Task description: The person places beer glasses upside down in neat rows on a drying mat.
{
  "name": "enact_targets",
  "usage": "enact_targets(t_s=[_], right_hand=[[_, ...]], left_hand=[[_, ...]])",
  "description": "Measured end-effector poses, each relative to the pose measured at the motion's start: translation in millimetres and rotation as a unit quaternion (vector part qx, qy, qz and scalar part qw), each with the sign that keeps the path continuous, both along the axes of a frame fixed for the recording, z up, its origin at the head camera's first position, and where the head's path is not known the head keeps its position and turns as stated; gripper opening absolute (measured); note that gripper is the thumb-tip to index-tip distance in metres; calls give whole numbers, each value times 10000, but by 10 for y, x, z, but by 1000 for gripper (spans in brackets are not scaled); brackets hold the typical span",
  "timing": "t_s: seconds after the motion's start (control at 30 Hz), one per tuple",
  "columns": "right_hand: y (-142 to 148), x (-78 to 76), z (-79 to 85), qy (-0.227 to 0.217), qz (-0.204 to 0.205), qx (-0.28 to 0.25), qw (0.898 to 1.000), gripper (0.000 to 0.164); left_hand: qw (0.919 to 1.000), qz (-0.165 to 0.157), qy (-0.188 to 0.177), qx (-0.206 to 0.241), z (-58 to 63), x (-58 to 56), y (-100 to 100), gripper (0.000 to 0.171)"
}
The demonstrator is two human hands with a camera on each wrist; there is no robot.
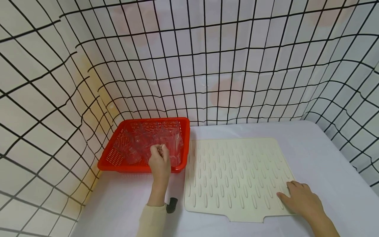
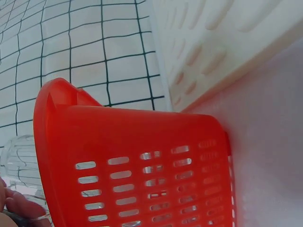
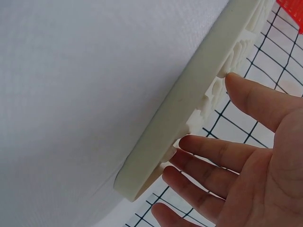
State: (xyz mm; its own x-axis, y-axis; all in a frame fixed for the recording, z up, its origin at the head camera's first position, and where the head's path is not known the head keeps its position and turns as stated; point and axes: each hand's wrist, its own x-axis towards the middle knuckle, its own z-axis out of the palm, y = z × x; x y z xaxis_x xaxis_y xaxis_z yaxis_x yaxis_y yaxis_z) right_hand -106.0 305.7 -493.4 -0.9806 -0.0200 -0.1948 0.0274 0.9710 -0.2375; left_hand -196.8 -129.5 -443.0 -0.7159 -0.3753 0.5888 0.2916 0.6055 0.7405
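My left hand (image 1: 160,159) is over the front right part of a red basket (image 1: 100,164), which holds several clear, see-through containers (image 1: 174,148). Its fingers curl together, pinching part of a clear ribbed container (image 2: 21,161) that shows just above the basket's rim in the left wrist view. Most of what the fingers grip is hidden. To the right lies a cream draining mat (image 1: 231,174) with raised oval ridges. At the mat's front right corner rests my right hand (image 1: 305,200), its fingers spread and fingertips touching the mat's edge in the right wrist view.
Black wire grid panels (image 1: 219,59) backed with white cloth stand behind and at both sides. A white cloth (image 1: 314,148) covers the table. A small black object (image 1: 171,205) is beside my left wrist.
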Motion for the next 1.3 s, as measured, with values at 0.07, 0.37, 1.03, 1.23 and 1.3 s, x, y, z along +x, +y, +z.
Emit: enact_targets(t_s=[0.07,0.37,1.03,1.23,1.3], right_hand=[[2,4,-9,-4,8,-5,10000,81],[-10,10,2,35,41,-19,10000,80],[-6,0,1,36,-33,-29,10000,81],[4,-5,-23,46,-28,-33,10000,81],[0,-5,-13,43,-37,-46,10000,80]], left_hand=[[9994,24,326,87,-6,-7,-4,18],[9936,135,1041,426,-1,1,-13,16],[9706,-218,2082,1185,193,106,237,11],[9621,-450,2387,1243,248,141,296,16],[9597,-516,2479,1221,260,147,310,17]])
